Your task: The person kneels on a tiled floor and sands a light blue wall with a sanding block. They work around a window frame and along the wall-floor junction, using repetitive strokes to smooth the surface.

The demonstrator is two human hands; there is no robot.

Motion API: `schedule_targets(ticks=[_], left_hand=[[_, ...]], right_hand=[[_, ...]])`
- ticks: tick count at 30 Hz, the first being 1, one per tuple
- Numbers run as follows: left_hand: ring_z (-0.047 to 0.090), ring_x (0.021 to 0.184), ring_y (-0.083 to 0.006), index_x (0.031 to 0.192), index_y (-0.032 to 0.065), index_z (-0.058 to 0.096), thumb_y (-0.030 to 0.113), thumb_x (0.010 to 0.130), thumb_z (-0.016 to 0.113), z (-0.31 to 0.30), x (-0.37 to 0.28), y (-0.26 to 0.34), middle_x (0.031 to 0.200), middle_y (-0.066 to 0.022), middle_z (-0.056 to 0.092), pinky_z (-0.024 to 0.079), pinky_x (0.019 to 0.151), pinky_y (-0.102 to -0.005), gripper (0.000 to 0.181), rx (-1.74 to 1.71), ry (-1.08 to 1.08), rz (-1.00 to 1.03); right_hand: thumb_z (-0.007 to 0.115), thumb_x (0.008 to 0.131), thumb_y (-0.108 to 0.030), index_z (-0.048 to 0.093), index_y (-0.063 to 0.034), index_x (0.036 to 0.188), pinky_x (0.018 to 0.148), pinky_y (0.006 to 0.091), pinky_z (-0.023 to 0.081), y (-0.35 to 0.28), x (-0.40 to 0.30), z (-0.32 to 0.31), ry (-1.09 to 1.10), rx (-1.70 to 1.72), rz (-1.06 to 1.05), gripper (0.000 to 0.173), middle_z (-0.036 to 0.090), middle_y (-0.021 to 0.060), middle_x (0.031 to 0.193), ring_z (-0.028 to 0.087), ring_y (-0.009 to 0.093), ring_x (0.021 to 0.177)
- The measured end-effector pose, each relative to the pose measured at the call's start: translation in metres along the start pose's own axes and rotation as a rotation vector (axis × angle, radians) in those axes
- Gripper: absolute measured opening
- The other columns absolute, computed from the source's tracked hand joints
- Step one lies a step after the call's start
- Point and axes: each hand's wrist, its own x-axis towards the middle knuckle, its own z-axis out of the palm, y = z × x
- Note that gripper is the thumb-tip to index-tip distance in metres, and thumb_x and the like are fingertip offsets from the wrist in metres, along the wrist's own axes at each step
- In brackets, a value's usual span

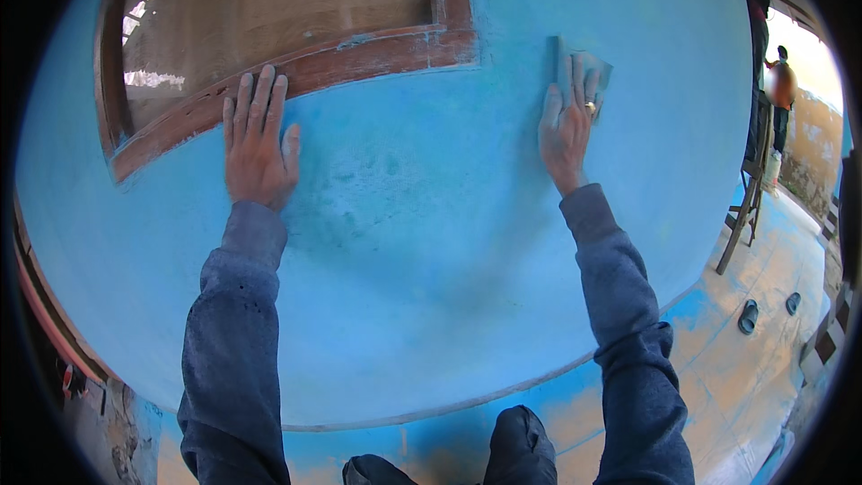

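My left hand (pixel 261 148) lies flat, its fingertips on the lower rail of the brown wooden window frame (pixel 377 57) and its palm over the blue-painted wall (pixel 404 229). It holds nothing, and pale dust coats the fingers. To the right of the window, my right hand (pixel 567 128) presses a folded greyish sheet, apparently sandpaper (pixel 601 71), against the wall. The fingers cover much of the sheet, and one wears a ring. Between my hands the paint shows a scuffed, darker patch (pixel 363 175). Glass (pixel 283 0) fills the frame.
Blue-dusted floor tiles (pixel 727 364) run along the wall's foot, and my knees (pixel 522 444) are close to it. At right stands a wooden trestle (pixel 747 209), with a person (pixel 781 91) beyond. Two dark sandals (pixel 747 316) lie on the floor. An opening edge (pixel 60 323) borders the wall at left.
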Motion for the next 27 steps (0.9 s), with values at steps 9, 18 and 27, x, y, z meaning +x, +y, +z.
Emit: schedule_targets(ticks=[9,18,27], left_hand=[[0.022,0.141,-0.0252,0.144,0.0141,0.033,0.026,0.095,0.039,0.006,0.002,0.001,0.150,-0.0031,0.030,0.014,0.117,-0.0441,0.051,-0.024,0.036,0.035],[0.023,0.140,-0.0247,0.145,0.0164,0.032,0.024,0.094,0.041,0.005,-0.001,-0.001,0.151,-0.0019,0.029,0.015,0.117,-0.0440,0.052,-0.011,0.031,0.024],[0.023,0.140,-0.0245,0.145,0.0140,0.032,0.023,0.094,0.039,0.004,-0.002,0.000,0.150,-0.0030,0.030,0.014,0.117,-0.0426,0.052,0.006,0.023,0.026]], right_hand=[[0.052,0.091,-0.020,0.040,-0.0095,0.140,0.112,0.0550,0.013,0.027,-0.018,-0.020,-0.055,0.023,-0.003,0.052,0.034,0.0099,0.148,0.020,0.042,0.138],[0.053,0.087,-0.020,0.041,-0.0105,0.140,0.113,0.0487,0.017,0.016,-0.037,-0.023,-0.277,0.110,-0.106,0.055,0.033,0.0111,0.149,0.021,0.041,0.138],[0.051,0.089,-0.017,0.043,-0.0071,0.138,0.110,0.0517,0.020,0.008,-0.045,-0.023,-0.218,0.026,-0.218,0.051,0.038,0.0118,0.146,0.023,0.040,0.138]])
